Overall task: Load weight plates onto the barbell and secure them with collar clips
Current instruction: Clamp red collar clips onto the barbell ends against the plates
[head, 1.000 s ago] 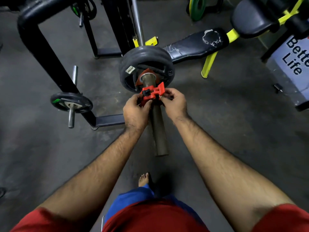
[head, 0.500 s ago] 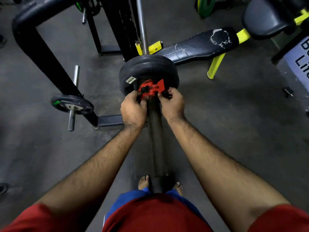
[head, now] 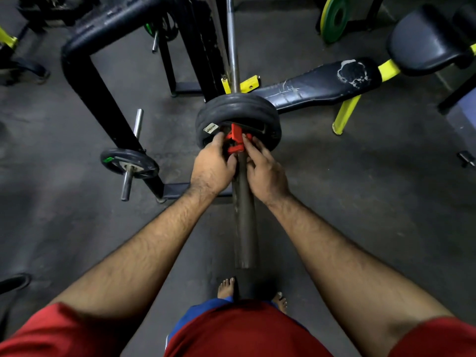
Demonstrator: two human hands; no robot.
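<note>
A barbell sleeve (head: 244, 217) runs from near my feet up to black weight plates (head: 237, 109) stacked on it. A red collar clip (head: 235, 141) sits around the sleeve right against the outer plate. My left hand (head: 212, 164) grips the clip from the left, and my right hand (head: 265, 167) presses on it from the right with fingers on its lever. The thin bar shaft (head: 231, 47) continues away past the plates into the rack.
A black rack frame (head: 103, 81) stands at left with a small plate (head: 128, 163) on its storage peg. A worn black bench (head: 322, 83) with yellow legs lies at right. A green plate (head: 334, 18) leans at the top right. My bare feet are below the sleeve end.
The red clip has slid along the sleeve from partway out up against the plates, both hands moving with it. The view has shifted closer over the bar.
</note>
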